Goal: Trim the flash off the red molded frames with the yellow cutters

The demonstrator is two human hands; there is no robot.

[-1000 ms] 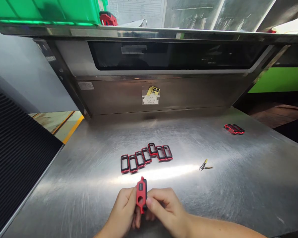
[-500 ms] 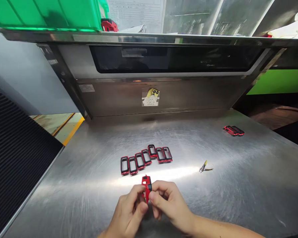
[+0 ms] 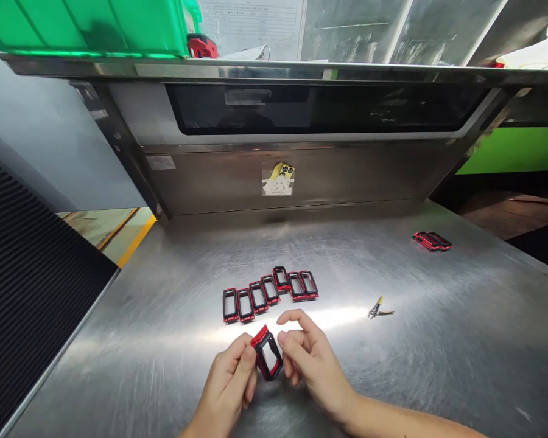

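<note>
So right now there's one red-and-black frame (image 3: pixel 262 342) in play, held up just above the near part of the counter (image 3: pixel 164 347). The left hand (image 3: pixel 223 380) has it pinched by its left edge between thumb and fingers, tilted so you can see through the opening. The right hand (image 3: pixel 319 368) is half open right next to it at about 3 o'clock, fingers loosely curled with nothing I can see in them. Can't tell if that thumb is actually brushing the rim.

As for how far along things are: from the held one, a wobbly row of seven similar frames (image 3: pixel 273 299) lies around 12 o'clock, packed close side by side, the fifth from the left sitting a bit further back. Two more frames (image 3: pixel 432 241) lie together way out at 2 o'clock. So that's nine down on the counter and one in hand. Honestly can't tell which of those groups is done and which is waiting, they look too alike at this size. I'd call the held one mid-handling, since it isn't set down with either bunch. Small pliers or cutters (image 3: pixel 378 312) lie between 2 and 3 o'clock, well apart from both hands, handles spread and nobody touching them.
</note>
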